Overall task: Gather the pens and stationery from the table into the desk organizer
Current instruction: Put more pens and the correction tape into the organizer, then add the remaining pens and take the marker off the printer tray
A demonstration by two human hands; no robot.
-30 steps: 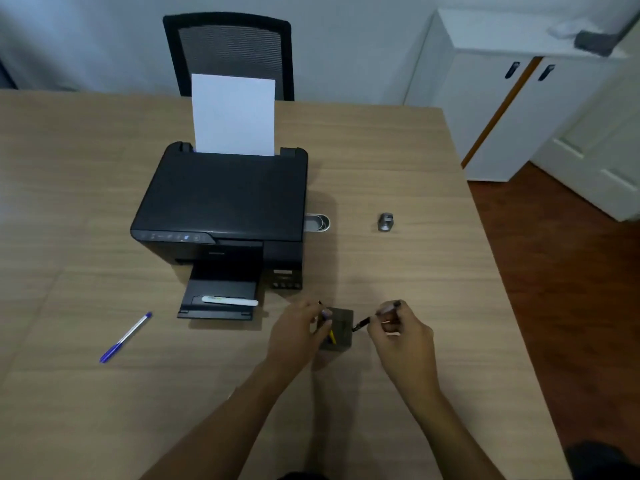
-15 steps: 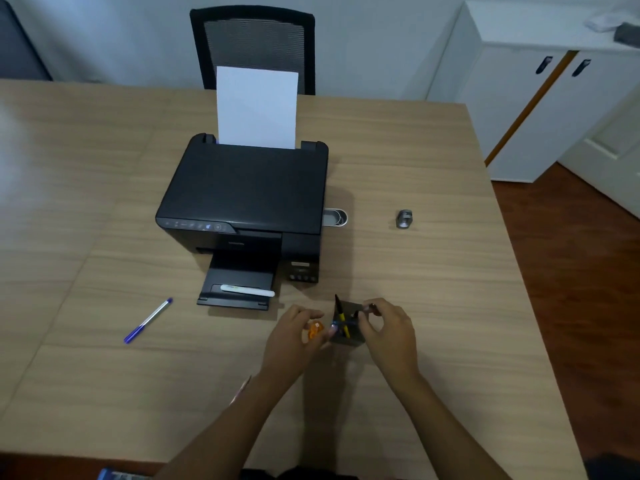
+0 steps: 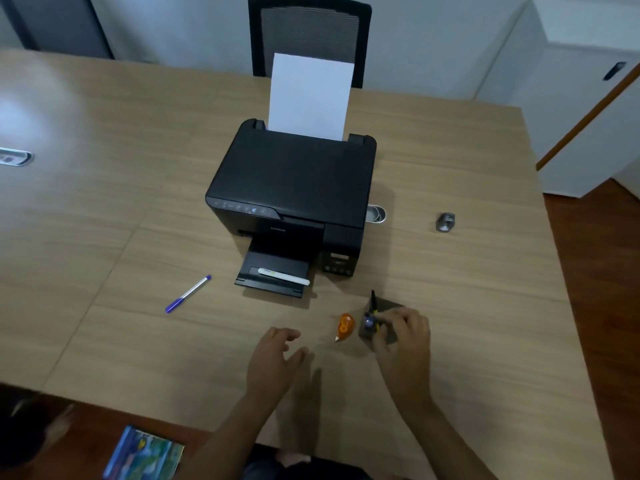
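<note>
A small dark desk organizer [image 3: 387, 306] stands near the table's front edge with a black and yellow pen [image 3: 374, 303] sticking up from it. My right hand [image 3: 403, 344] grips its front side. An orange correction tape [image 3: 345, 326] lies just left of the organizer. My left hand [image 3: 277, 362] hovers open over the table, left of the tape, holding nothing. A blue pen [image 3: 188, 294] lies further left. A white pen [image 3: 283, 276] rests on the printer's output tray. A small grey sharpener [image 3: 445, 222] sits to the right.
A black printer [image 3: 294, 181] with a white sheet in its feeder fills the table's middle. A black chair [image 3: 310, 32] stands behind it. White cabinets [image 3: 568, 109] are at the right. A colourful booklet [image 3: 143, 453] lies on the floor below the table's edge.
My left hand let go of the orange correction tape and drew back to the left. My right hand stayed on the organizer. The camera tilted right and down.
</note>
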